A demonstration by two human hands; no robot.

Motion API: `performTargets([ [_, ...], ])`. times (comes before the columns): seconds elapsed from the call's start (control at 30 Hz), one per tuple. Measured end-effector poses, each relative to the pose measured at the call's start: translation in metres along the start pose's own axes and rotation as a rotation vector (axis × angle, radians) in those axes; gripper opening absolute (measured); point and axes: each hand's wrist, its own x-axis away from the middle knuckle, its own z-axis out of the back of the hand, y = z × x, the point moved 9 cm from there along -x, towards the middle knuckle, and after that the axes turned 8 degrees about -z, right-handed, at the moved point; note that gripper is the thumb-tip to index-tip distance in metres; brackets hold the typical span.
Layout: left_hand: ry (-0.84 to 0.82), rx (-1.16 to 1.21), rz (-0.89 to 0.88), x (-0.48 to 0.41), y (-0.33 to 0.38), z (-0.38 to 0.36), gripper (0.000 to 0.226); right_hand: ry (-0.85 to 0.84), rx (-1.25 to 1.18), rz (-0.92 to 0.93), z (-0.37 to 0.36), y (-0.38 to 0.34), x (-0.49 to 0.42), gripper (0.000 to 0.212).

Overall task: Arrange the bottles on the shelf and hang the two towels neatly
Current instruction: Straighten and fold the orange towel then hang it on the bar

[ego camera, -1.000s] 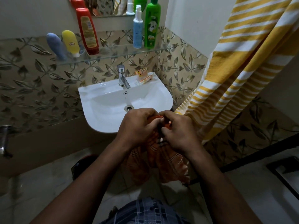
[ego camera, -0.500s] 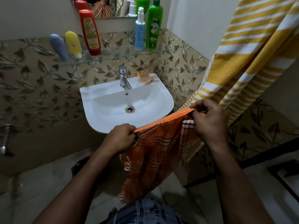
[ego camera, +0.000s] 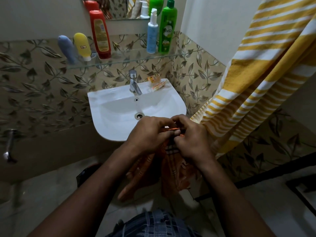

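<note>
- Orange towel (ego camera: 172, 173) hangs bunched below both hands, just in front of the sink (ego camera: 106, 117) rim. Its lower end drops toward the floor.
- Left hand (ego camera: 150, 134) and right hand (ego camera: 191, 139) are pressed together, knuckles touching. Each pinches the towel's top edge between thumb and curled fingers, and only a sliver of bright hem shows between them.
- Step in hand, by my reading: bringing the two top corners together to fold the towel in half before hanging it.
- To do it well:
  - match the corners exactly before passing both to one hand;
  - let the cloth drop free so the fold falls straight;
  - run the free hand down the fold to flatten it;
  - check that the stripes line up.
- Risk: the hanging end could drag on the floor. Lift it higher while folding.
- Yellow towel (ego camera: 256, 82) is draped on a slant at right, near the right hand. Its rail is out of view. It likely wants squaring up too.
- Bottles (ego camera: 100, 35): five on the glass shelf (ego camera: 128, 59), three at left and two at right. That part looks about settled.
</note>
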Motion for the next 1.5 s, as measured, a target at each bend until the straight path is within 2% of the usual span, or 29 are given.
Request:
performTargets([
  [0.1,0.021,-0.113,0.008,0.004,-0.007,0.010,0.017,0.080,0.014,-0.020,0.017,0.004,-0.005,0.022],
  [0.2,0.108,-0.192,0.070,0.016,-0.023,0.021,0.025,0.154,-0.004,-0.081,0.038,0.018,-0.007,0.015],
  [0.37,0.121,-0.259,0.200,0.036,-0.063,0.023,0.012,0.247,-0.033,-0.172,0.065,0.038,-0.010,0.016],
  [0.43,0.126,-0.288,0.219,0.039,-0.066,0.023,0.018,0.269,-0.025,-0.180,0.068,0.042,-0.010,0.017],
  [0.53,0.225,-0.271,0.211,0.041,-0.063,0.034,0.032,0.276,-0.008,-0.191,0.067,0.045,-0.009,0.018],
  [0.7,0.324,-0.280,0.189,0.038,-0.060,0.054,0.014,0.271,0.040,-0.223,0.068,0.055,-0.011,0.019],
  [0.77,0.357,-0.124,0.232,0.038,-0.056,0.055,0.011,0.270,0.050,-0.226,0.064,0.057,-0.011,0.019],
  [0.87,0.424,0.327,0.357,0.039,-0.052,0.046,0.011,0.262,0.008,-0.234,0.052,0.059,-0.007,0.019],
  [0.93,0.462,0.600,0.381,0.035,-0.042,0.039,0.014,0.264,-0.079,-0.231,0.045,0.058,-0.003,0.022],
  [1.0,0.487,0.681,0.336,0.028,-0.028,0.040,0.011,0.265,-0.164,-0.229,0.039,0.057,0.001,0.023],
  [1.1,0.420,0.627,0.250,0.014,-0.010,0.036,0.003,0.188,-0.354,-0.281,0.026,0.060,0.004,0.021],
  [1.23,0.327,0.472,0.237,0.002,-0.002,0.019,0.011,0.061,-0.523,-0.331,0.015,0.058,0.008,0.024],
  [1.33,0.385,0.336,0.215,0.001,0.005,0.020,0.016,-0.009,-0.630,-0.385,0.009,0.058,0.013,0.027],
  [1.5,0.454,0.005,-0.001,0.007,0.027,0.026,0.023,0.050,-0.683,-0.441,0.011,0.066,0.016,0.021],
])
